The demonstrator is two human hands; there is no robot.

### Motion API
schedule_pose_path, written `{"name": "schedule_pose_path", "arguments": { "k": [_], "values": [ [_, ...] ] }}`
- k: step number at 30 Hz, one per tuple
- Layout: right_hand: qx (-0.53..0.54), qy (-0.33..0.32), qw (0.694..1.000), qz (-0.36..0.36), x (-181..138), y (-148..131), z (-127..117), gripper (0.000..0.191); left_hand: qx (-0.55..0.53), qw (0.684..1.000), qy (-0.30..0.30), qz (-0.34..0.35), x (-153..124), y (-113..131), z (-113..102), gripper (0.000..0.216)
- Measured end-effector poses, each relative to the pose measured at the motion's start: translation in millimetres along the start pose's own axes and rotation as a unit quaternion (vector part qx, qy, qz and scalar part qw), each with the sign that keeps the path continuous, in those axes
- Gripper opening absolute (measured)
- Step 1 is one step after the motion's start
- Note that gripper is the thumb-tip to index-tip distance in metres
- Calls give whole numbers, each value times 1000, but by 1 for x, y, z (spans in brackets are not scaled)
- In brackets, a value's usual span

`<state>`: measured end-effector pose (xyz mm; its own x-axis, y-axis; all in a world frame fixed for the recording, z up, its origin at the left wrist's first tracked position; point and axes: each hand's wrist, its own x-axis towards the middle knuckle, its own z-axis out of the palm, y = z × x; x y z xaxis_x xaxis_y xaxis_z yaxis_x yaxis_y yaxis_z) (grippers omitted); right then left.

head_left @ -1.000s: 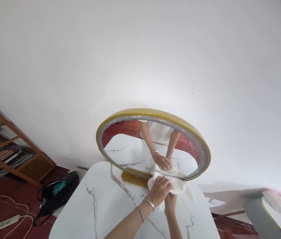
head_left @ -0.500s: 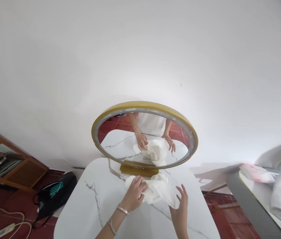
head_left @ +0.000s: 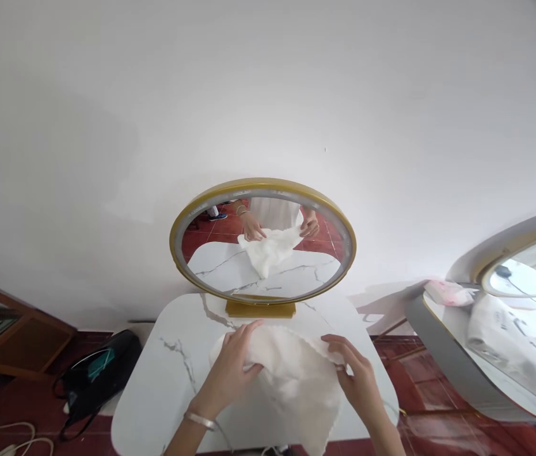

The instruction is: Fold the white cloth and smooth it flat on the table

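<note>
A white cloth (head_left: 291,380) hangs spread between both my hands above the near part of the white marble table (head_left: 168,373). My left hand (head_left: 230,370) grips its left edge with curled fingers. My right hand (head_left: 356,373) pinches its right edge. A round mirror (head_left: 263,240) with a gold frame stands upright on a gold base (head_left: 261,308) at the table's far edge, against the white wall. Its glass reflects my hands and the cloth.
A black bag (head_left: 97,373) lies on the red tile floor left of the table. A wooden shelf (head_left: 2,342) stands at far left, with cables on the floor. Another mirror (head_left: 510,329) with bags reflected in it sits at right.
The cloth has been lifted off the table by the mirror's base and pulled toward me, spread wider between both hands. The view has shifted left, so the mirror looks farther off.
</note>
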<state>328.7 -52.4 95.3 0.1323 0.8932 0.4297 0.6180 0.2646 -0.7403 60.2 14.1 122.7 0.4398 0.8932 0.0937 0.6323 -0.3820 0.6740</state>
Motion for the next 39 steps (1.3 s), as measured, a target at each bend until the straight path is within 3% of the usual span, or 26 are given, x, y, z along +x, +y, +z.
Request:
{"name": "schedule_pose_path", "arguments": {
  "k": [4, 8, 11, 15, 20, 27, 36, 39],
  "values": [
    [-30, -62, 995, 70, -19, 24, 14, 48, -15, 998, -42, -37, -13, -13, 25, 48],
    [-8, -90, 986, 142, -33, 34, 20, 23, -28, 996, -81, -39, -21, -21, 36, 35],
    [9, -92, 983, 158, -36, 28, 17, 24, -43, 996, -79, -28, -24, -21, 34, 18],
    [25, -81, 988, 132, -38, 23, 11, 26, -54, 995, -73, -33, -24, -18, 35, 26],
    [-21, -151, 984, 88, -47, 27, 8, 25, -13, 998, -51, 17, -29, -17, 35, 23],
    [-26, -142, 975, 170, -46, 11, 5, 32, 36, 993, -8, 108, -38, -23, 26, 18],
    [-46, -201, 955, 214, -39, -10, 6, 31, 12, 989, -43, 140, -31, -26, 9, 20],
    [-34, -192, 949, 246, -37, -13, 6, 35, 11, 986, -43, 158, -28, -26, 4, 20]
  ]
}}
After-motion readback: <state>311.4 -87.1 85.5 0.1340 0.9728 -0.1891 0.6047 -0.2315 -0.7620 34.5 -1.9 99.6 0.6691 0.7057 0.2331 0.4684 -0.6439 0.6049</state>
